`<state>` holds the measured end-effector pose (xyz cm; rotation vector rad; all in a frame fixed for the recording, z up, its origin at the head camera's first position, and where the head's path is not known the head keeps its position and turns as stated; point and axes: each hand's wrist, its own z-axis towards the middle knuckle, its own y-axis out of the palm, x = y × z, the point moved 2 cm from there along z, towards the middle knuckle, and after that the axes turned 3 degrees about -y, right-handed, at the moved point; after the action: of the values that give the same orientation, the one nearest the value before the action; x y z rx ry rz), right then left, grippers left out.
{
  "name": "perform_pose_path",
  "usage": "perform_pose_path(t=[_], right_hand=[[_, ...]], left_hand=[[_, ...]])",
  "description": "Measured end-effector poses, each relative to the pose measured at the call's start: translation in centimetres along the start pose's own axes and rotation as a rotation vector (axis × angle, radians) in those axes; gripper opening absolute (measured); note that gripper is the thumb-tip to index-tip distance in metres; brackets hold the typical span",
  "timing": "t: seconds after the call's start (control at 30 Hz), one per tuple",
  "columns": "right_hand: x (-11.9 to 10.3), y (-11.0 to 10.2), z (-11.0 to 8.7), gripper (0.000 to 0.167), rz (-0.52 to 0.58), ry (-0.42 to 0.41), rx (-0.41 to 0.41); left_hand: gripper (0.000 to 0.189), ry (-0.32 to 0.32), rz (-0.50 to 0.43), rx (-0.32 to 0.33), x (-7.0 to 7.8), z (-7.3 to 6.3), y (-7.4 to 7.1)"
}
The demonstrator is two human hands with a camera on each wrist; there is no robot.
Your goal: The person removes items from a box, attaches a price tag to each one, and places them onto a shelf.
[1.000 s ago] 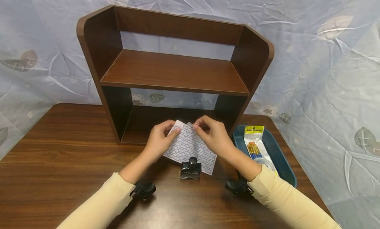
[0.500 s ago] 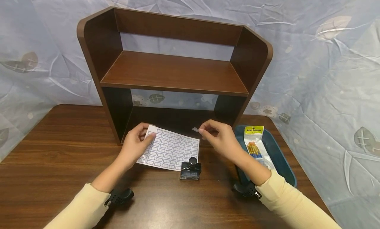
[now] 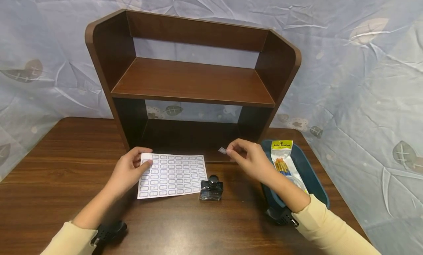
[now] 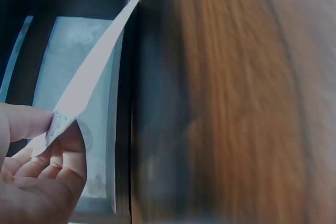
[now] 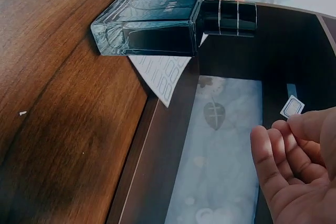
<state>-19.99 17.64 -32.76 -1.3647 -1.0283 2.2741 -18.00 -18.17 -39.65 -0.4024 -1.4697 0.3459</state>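
Note:
My left hand (image 3: 130,168) pinches the upper left corner of a white sheet of labels (image 3: 172,176), thumb on the printed face. Rows of small blue-bordered labels cover the sheet; in the left wrist view it shows almost edge-on. Between thumb and forefinger of my right hand (image 3: 249,159) is a single small label (image 5: 292,107), raised in front of the shelf's lower compartment. A dark glass perfume bottle (image 3: 211,190) with a round black cap stands upright on the table between the hands, close to the sheet's lower right corner in the head view.
A brown two-tier shelf (image 3: 195,82) stands at the back of the wooden table (image 3: 185,229). On the right, a dark blue tray (image 3: 310,172) holds a packet of artist brushes (image 3: 282,157) and a roll of clear tape, partly behind my right forearm. Patterned cloth hangs behind.
The small label has come off the sheet in my right hand. My left hand has carried the sheet left and down; my right hand has shifted slightly right and down. The bottle stays put.

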Motion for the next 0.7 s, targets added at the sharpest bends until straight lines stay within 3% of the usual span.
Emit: perform_pose_path(t=[0.23, 0.47, 0.7], right_hand=[[0.1, -0.2, -0.7, 0.009, -0.025, -0.024, -0.069], [0.0, -0.4, -1.2, 0.007, -0.050, -0.023, -0.078], [-0.2, -0.2, -1.7, 0.006, -0.054, -0.036, -0.118]], left_hand=[[0.034, -0.049, 0.069, -0.063, -1.4, -0.9, -1.4], [0.034, -0.087, 0.105, -0.104, -2.8, -1.5, -3.0], [0.034, -0.096, 0.162, -0.170, -3.5, -1.8, -3.3]])
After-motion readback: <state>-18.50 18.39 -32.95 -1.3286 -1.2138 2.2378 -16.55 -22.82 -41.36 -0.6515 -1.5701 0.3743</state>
